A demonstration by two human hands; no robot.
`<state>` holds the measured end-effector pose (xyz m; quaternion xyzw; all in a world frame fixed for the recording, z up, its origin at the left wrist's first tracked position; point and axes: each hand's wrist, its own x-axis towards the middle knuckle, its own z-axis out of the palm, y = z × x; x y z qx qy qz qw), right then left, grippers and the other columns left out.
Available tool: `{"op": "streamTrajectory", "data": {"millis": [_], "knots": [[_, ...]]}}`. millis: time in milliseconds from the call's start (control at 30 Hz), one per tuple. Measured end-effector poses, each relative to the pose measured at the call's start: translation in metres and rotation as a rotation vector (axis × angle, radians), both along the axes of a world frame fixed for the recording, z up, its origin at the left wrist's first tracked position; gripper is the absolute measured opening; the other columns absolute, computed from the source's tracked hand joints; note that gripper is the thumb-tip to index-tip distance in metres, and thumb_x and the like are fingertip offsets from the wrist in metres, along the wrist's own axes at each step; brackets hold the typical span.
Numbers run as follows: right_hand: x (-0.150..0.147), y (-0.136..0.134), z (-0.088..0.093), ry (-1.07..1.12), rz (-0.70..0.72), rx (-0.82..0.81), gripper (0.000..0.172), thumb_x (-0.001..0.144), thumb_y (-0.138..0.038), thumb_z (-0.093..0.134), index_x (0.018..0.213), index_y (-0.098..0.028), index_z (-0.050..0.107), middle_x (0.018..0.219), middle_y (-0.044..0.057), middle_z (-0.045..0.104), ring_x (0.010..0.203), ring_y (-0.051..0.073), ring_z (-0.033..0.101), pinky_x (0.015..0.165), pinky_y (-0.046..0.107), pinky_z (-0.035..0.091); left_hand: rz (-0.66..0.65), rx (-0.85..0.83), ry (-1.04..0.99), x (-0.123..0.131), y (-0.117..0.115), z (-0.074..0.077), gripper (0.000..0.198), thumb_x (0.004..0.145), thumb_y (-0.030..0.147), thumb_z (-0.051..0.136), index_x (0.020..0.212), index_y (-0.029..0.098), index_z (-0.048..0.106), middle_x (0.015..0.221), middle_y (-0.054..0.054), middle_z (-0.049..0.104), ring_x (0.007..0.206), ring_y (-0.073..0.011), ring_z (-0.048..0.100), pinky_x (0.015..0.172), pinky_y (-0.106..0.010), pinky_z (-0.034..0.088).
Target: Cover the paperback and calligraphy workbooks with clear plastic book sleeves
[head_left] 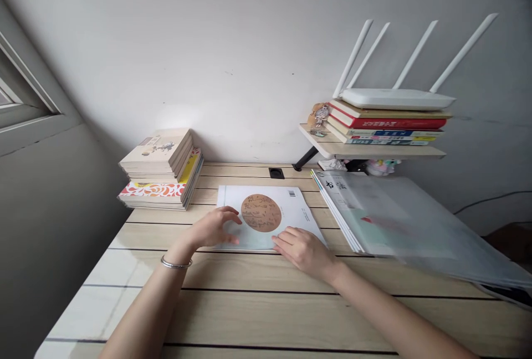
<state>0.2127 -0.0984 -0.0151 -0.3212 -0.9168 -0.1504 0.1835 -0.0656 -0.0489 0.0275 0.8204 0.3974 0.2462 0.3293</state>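
At the left, a stack of books (157,170) stands on the slatted table (257,314). Next is the left hand (214,227), a silver bangle (177,265) on its wrist; its thumb and fingers are spread apart at the left part of a thin white book (288,215), which lies flat at the table's middle and bears a brown circle (261,213). The right hand (303,249) rests on this book's lower edge, fingers close together; whether its thumb pinches, I cannot tell. Rightward lies a translucent plastic folder (407,215); above it, a white router (399,98) sits upon piled books (386,122).
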Motion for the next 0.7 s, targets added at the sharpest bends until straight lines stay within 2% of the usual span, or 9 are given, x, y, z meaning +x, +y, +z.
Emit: {"op": "streamTrajectory", "data": {"millis": [100,167,233,367,433,533,600,700], "knots": [[-0.002,0.001,0.003,-0.013,-0.008,0.027,0.027,0.092,-0.017,0.045,0.069,-0.018,0.060,0.065,0.003,0.058,0.063,0.016,0.050,0.056,0.029,0.037,-0.041,-0.035,0.036,-0.002,-0.004,0.002,0.060,0.039,0.029,0.087,0.097,0.030,0.072,0.117,-0.009,0.063,0.110,-0.0349,0.055,0.090,-0.038,0.043],[-0.002,0.002,0.005,0.001,-0.015,0.034,0.030,0.092,-0.016,0.043,0.065,-0.018,0.058,0.064,0.002,0.058,0.062,0.015,0.049,0.056,0.029,0.035,-0.059,-0.064,0.102,-0.004,-0.004,0.004,0.066,0.039,0.025,0.086,0.103,0.030,0.070,0.123,-0.009,0.060,0.116,-0.0343,0.051,0.095,-0.039,0.039],[-0.001,0.006,0.006,0.036,-0.021,0.022,0.030,0.092,-0.015,0.043,0.066,-0.017,0.057,0.064,0.002,0.058,0.061,0.014,0.050,0.056,0.028,0.035,-0.089,-0.093,0.203,-0.007,-0.002,0.006,0.060,0.048,0.022,0.080,0.107,0.028,0.068,0.128,-0.007,0.057,0.117,-0.0305,0.051,0.095,-0.036,0.039],[0.002,0.012,0.008,0.106,0.007,-0.046,0.028,0.091,-0.015,0.044,0.068,-0.017,0.059,0.063,0.003,0.059,0.061,0.014,0.051,0.057,0.027,0.037,-0.120,-0.133,0.282,-0.013,0.004,0.012,0.032,0.066,0.022,0.064,0.098,0.023,0.070,0.127,-0.005,0.058,0.107,-0.0222,0.057,0.087,-0.027,0.042],[0.003,0.013,0.011,0.138,0.017,-0.072,0.027,0.091,-0.015,0.044,0.070,-0.017,0.060,0.064,0.003,0.060,0.063,0.014,0.053,0.058,0.027,0.039,-0.082,-0.139,0.243,-0.016,0.007,0.010,0.025,0.073,0.027,0.058,0.095,0.022,0.070,0.117,-0.005,0.064,0.100,-0.0213,0.060,0.082,-0.026,0.043],[0.004,0.011,0.017,0.211,-0.016,-0.047,0.021,0.091,-0.015,0.045,0.080,-0.017,0.063,0.072,0.004,0.064,0.070,0.016,0.055,0.066,0.029,0.042,0.065,-0.129,0.195,-0.018,0.013,0.002,0.028,0.079,0.039,0.052,0.086,0.019,0.071,0.088,-0.004,0.071,0.080,-0.0206,0.061,0.069,-0.026,0.041],[0.004,0.008,0.020,0.257,-0.057,-0.005,0.016,0.090,-0.015,0.047,0.089,-0.016,0.064,0.082,0.007,0.065,0.078,0.018,0.056,0.072,0.032,0.042,0.159,-0.129,0.166,-0.019,0.017,-0.005,0.033,0.079,0.046,0.052,0.078,0.017,0.068,0.070,-0.002,0.065,0.068,-0.0184,0.057,0.061,-0.025,0.038],[0.004,0.002,0.021,0.284,-0.113,0.051,0.016,0.088,-0.016,0.050,0.095,-0.018,0.064,0.088,0.008,0.064,0.082,0.019,0.054,0.075,0.034,0.041,0.182,-0.191,0.064,-0.019,0.020,-0.012,0.039,0.077,0.052,0.052,0.073,0.015,0.064,0.063,0.000,0.057,0.061,-0.0157,0.051,0.057,-0.024,0.036]]}}
